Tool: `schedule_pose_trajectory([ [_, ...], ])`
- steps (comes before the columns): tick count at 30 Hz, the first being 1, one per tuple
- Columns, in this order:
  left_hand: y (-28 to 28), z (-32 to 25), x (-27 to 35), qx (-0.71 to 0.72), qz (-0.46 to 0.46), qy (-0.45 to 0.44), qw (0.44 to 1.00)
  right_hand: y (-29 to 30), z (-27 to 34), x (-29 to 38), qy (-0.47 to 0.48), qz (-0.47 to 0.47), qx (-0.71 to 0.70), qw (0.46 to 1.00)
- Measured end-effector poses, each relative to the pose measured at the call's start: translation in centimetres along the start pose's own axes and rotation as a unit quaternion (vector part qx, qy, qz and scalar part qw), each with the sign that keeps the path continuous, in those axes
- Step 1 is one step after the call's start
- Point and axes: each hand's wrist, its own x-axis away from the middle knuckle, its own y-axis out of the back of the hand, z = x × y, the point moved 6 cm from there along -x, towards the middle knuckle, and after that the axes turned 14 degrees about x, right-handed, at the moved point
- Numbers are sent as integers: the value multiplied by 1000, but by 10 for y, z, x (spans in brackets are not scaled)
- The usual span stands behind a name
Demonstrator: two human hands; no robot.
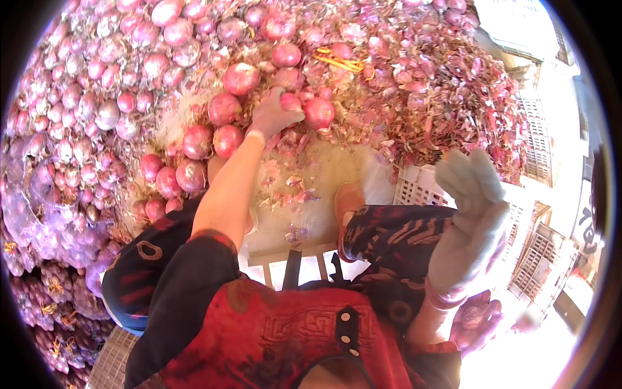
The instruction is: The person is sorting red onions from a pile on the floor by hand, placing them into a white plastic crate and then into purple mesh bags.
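Observation:
My left hand (274, 115), in a thin glove, reaches forward to the onions before me. Its thumb and fingers close around a small red onion (291, 102). Touching or very near that hand on the right lies a larger red onion (319, 113). Other bulbs lie to its left, among them a round red onion (228, 141) beside the wrist. My right hand (469, 228), in a pale grey glove, is raised above my right knee, somewhat blurred. Its fingers stretch out and no object shows in it. Beneath its fingertips is a white plastic crate (420, 187).
A big heap of onions (97, 92) spreads to the left, with purple mesh bags of onions (63, 233) below. Loose onion skins (437, 107) pile to the right, near yellow ties (342, 60). More slatted crates (542, 262) line the right side, near a blurred reddish round object (527, 321).

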Motion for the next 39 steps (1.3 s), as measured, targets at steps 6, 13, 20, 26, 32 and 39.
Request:
schedule_pose_trajectory([
  [6,20,-91,65,690,70,-66,718,-10,24,8,19,52,14,998],
  [13,3,-230,133,730,153,-129,654,-38,17,19,190,48,264,945],
  [20,30,-309,191,527,148,-199,813,-2,34,27,33,-24,23,999],
  [26,57,-307,183,344,29,-328,879,14,38,34,21,-42,-376,925],
  [32,81,-213,126,44,6,-119,992,165,-5,38,95,-199,-317,922],
  [39,46,-113,123,-167,150,-162,961,343,-187,54,-54,-347,19,936],
])
